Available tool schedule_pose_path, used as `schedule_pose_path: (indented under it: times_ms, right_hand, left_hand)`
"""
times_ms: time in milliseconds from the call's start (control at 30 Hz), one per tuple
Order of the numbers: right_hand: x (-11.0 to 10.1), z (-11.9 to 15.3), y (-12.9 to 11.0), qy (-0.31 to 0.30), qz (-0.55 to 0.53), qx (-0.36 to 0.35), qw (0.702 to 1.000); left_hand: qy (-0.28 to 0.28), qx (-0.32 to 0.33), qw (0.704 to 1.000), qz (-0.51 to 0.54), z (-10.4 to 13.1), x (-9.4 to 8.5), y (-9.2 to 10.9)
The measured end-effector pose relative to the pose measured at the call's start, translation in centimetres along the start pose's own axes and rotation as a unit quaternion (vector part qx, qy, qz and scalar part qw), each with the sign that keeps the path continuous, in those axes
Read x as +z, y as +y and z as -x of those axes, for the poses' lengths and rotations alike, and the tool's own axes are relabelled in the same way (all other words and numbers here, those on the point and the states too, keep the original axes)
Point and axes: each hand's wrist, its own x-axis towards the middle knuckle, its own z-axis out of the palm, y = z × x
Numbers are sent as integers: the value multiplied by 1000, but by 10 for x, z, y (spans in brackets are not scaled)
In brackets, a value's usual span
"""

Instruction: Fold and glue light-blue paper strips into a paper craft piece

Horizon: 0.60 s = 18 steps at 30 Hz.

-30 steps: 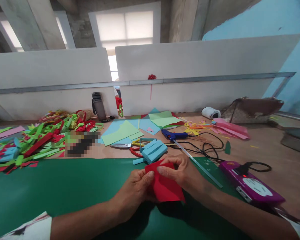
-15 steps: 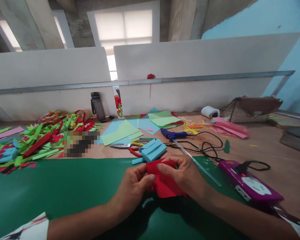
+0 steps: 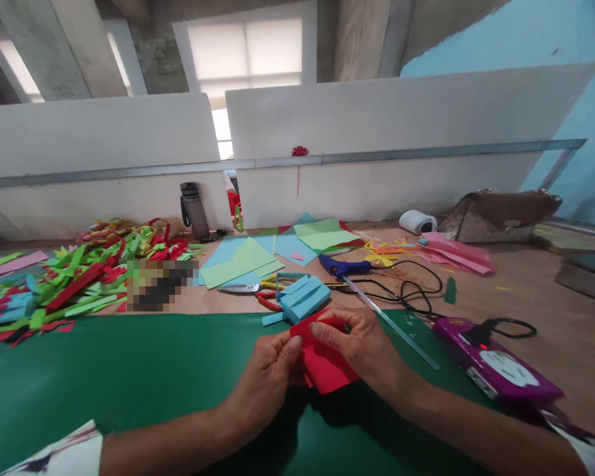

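A folded piece of red paper (image 3: 330,363) is held above the green mat (image 3: 178,363) at the lower middle. My left hand (image 3: 270,370) pinches its left edge between thumb and fingers. On the upper right part of the paper, my right hand (image 3: 359,344) presses with its thumb, the other fingers bent behind. Just beyond the paper lies a folded light blue paper piece (image 3: 305,297), beside scissors with red handles (image 3: 268,301). A blue glue gun (image 3: 344,266) rests further back, with a clear glue stick (image 3: 391,324) slanting down to the right.
Colourful paper scraps (image 3: 79,281) are heaped at the left. A dark bottle (image 3: 194,211) stands near the white board. Green and blue sheets (image 3: 242,261) lie mid-table. A purple power strip (image 3: 496,360) with a black cable is at the right, and a brown bag (image 3: 500,215) behind it.
The red paper has tilted a little, and its lower edge now slants. My left thumb has shifted slightly up and left along the paper's edge. My right hand has barely moved.
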Motion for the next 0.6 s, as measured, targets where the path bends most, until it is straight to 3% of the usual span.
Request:
schedule_pose_path:
  times_ms: [367, 600]
  right_hand:
    - [0, 1, -1, 22, 25, -8, 999]
    - [1, 0, -1, 11, 6, -7, 1000]
  left_hand:
    - [-9, 35, 998, -53, -1, -2, -1]
    - [25, 36, 998, -54, 0, -3, -3]
